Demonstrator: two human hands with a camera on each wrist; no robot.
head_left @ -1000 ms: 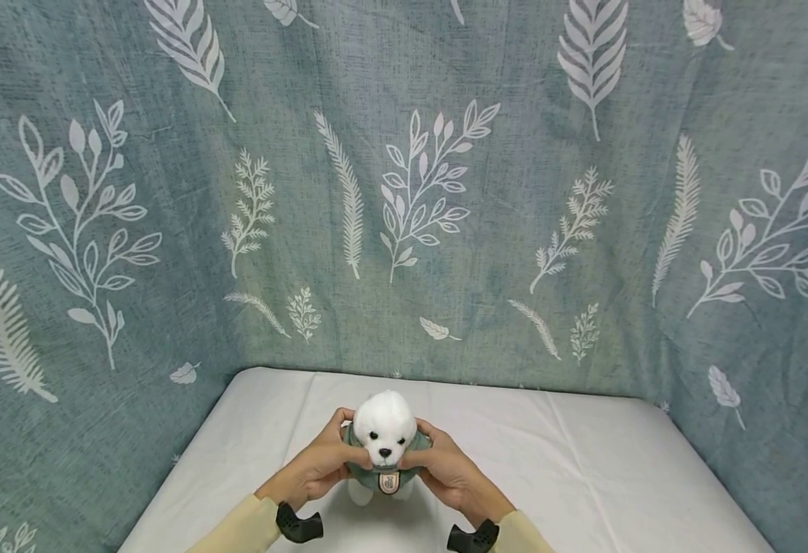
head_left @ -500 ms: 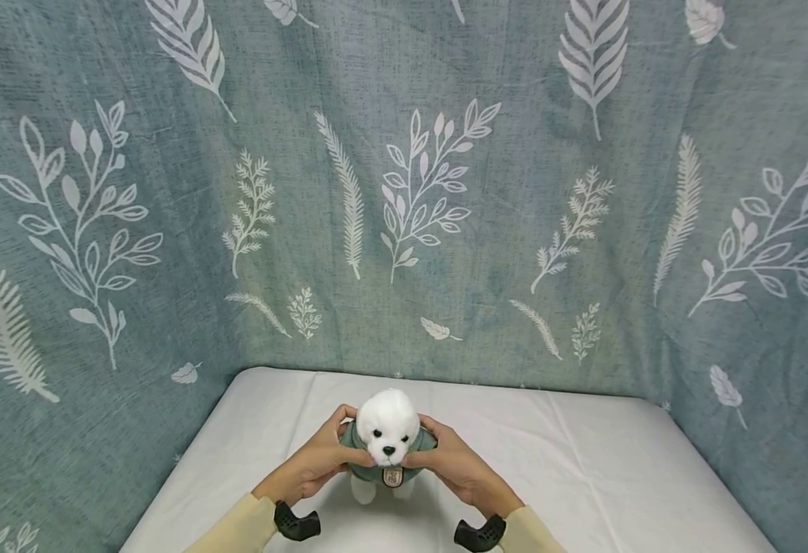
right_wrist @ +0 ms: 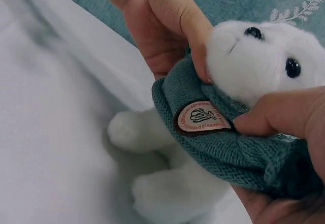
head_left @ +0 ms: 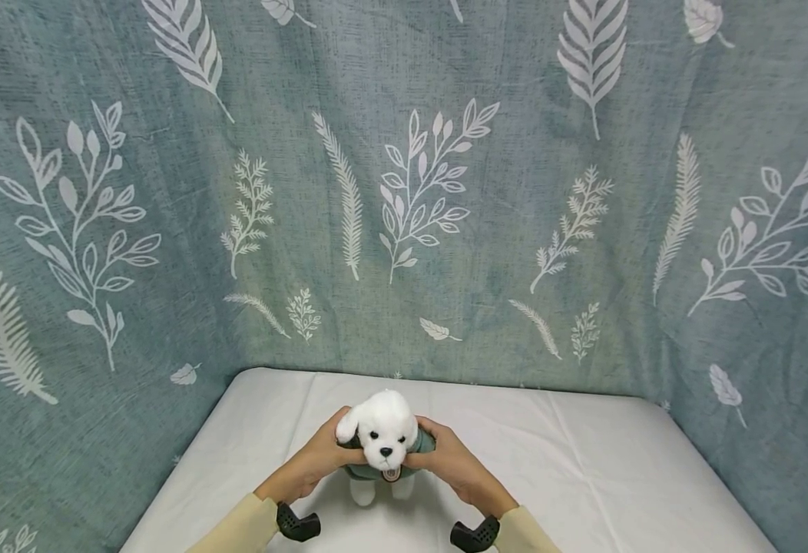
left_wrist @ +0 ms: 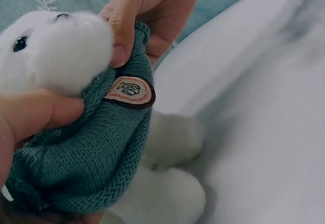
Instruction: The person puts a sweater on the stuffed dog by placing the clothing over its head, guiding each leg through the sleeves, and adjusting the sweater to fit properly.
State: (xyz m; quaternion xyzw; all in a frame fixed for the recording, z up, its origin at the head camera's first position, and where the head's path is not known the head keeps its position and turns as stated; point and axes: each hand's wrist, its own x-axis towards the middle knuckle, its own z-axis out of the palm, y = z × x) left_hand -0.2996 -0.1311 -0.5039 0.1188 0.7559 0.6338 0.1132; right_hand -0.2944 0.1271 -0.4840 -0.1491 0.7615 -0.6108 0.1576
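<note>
Down at six o'clock in the head view, grips a white plush dog [head_left: 386,430] between two hands, turned face-on to the camera. Holds on from about nine o'clock with the left hand [head_left: 321,458], curled well round the flank, with thumb tucked in under the chin. Answers from about four o'clock with the right hand [head_left: 448,461], curled just as far, gripping the other flank. Lays one floppy ear [head_left: 347,425] out at nine o'clock, over the left hand. Wears a green knitted sweater [left_wrist: 91,158], bunched up at the neck, with a rounded badge [right_wrist: 200,116] at six o'clock from the muzzle; presses in right beside that badge with the right thumb [right_wrist: 282,109]. Drops two white paws [head_left: 362,491] toward the white-covered table [head_left: 556,468]; cannot tell, touching or just above. Backs everything at twelve o'clock with a leafy blue-green curtain [head_left: 487,338].
</note>
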